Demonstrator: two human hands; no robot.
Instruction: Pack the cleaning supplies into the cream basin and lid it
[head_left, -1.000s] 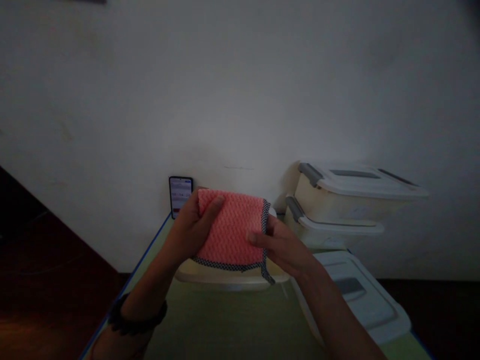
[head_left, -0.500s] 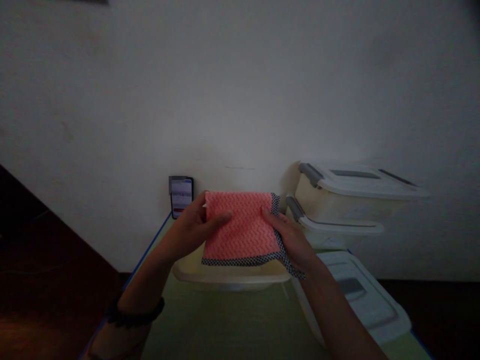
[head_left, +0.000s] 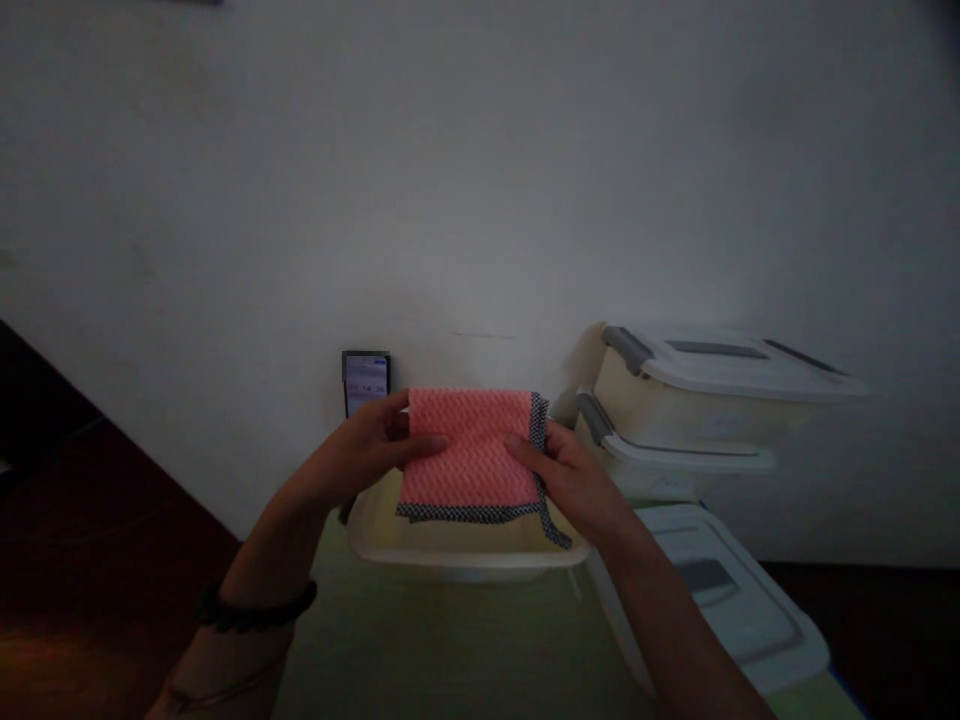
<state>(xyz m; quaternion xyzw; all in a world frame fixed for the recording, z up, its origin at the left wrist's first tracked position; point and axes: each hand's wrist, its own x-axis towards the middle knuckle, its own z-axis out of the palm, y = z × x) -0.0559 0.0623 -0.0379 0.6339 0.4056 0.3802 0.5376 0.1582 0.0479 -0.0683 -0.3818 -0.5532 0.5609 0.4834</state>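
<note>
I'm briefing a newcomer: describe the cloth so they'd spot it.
Find the green table by the wall. Over its open cream box, the left hand and right hand hold a cloth. Pink with dark checked edging, it differs from the pale stacked boxes.

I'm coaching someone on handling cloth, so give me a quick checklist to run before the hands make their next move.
1. Left hand gripping the pink cloth: ok, thumb on the front.
2. Right hand gripping it near the checked edge: ok.
3. Checked trim neat all round: not ok, a strip dangles at the lower right corner.
4. Bin below the cloth uncovered: ok, no lid on it.
5. Bin's contents known: cannot tell, cloth and hands block much of the inside.
6. Phone fully visible: not ok, the left hand hides its lower part.
</note>
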